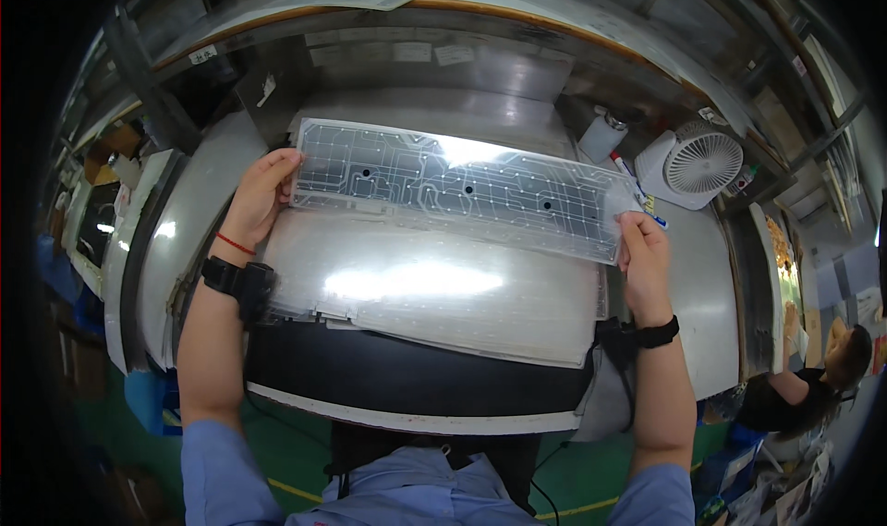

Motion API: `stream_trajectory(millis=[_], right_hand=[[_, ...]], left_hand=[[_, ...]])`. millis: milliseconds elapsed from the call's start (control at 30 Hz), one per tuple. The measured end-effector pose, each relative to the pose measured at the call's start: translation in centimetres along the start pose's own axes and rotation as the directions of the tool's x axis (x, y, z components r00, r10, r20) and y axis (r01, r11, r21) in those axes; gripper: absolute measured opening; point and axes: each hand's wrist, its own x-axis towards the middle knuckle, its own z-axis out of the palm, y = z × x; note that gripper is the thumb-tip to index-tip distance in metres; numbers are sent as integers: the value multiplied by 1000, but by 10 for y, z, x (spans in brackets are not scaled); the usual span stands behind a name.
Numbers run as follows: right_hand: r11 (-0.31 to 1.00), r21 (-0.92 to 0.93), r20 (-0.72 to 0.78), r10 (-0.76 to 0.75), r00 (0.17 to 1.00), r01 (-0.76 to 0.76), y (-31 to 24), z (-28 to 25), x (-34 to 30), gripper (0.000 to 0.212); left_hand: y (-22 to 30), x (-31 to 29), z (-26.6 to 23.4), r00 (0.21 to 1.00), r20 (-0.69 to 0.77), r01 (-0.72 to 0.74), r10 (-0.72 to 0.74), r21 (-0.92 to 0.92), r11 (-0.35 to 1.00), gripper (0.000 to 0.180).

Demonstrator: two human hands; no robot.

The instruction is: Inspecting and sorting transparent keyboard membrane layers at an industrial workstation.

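In the head view, the left hand (257,198) grips the left end of a clear membrane circuit sheet (462,189), fingers curled over its edge, while the right hand (644,258) pinches the sheet's right end, thumb on top. The sheet is long and see-through, printed with thin grey traces and a few dark dots, and it is held up between the two hands, tilted so its right end sits lower and nearer. Glare from a lamp falls on its upper middle. Beneath it, on the workbench (185,221), lies a stack of similar clear sheets (434,290), its near edge resting on a black mat (407,373). Both wrists carry black bands; the left one also has a thin red cord. Far right on the bench stands a small white desk fan (698,164), and just left of it a white cylindrical container (601,138). At the far right edge, another person (818,378) in a dark top sits at a neighbouring station
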Motion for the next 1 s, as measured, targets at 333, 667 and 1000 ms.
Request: stream_trajectory(millis=[333, 667, 1000], right_hand=[[992, 126, -35, -11, 999, 16, -3, 2, 0, 24], [999, -46, -39, -19, 999, 17, 3, 0, 4, 22], [997, -76, 34, -8, 999, 10, 4, -2, 4, 9]], left_hand=[[12, -10, 4, 1000, -13, 3, -4, -64, 998, 27], [6, -7, -2, 988, 155, -23, 16, 42, 999, 31], [5, -4, -8, 979, 199, -55, 50, 19, 998, 28]])
